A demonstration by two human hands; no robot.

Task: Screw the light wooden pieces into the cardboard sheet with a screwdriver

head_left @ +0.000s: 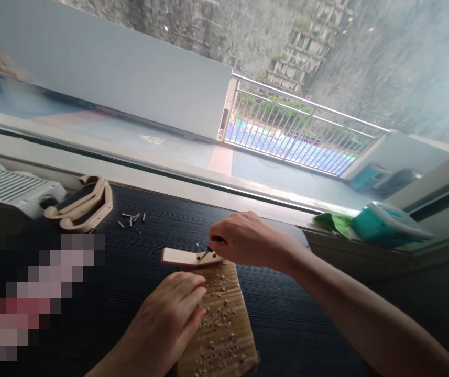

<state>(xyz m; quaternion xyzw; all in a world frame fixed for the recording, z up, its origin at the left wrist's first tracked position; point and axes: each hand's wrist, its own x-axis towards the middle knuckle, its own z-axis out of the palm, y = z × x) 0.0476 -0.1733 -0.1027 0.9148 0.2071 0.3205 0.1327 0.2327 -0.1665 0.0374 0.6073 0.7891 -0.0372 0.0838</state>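
Right hand [240,236] pinches a likely screwdriver [206,254] at wooden strip [177,257]; left hand [169,305], outstretched, touches cardboard [230,322].

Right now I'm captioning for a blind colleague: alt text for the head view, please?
The right hand holds a thin tool at a wooden strip; the left hand touches a pitted brown block. Small metal pieces and curved wooden hooks lie on a dark table.

I've got a slim, bare left hand [169,303] at lower centre on my feed, forearm [128,345] bare to the bottom edge, plus a bare right hand [243,238] mid-frame, its long tapering forearm [365,309] uncovered too.
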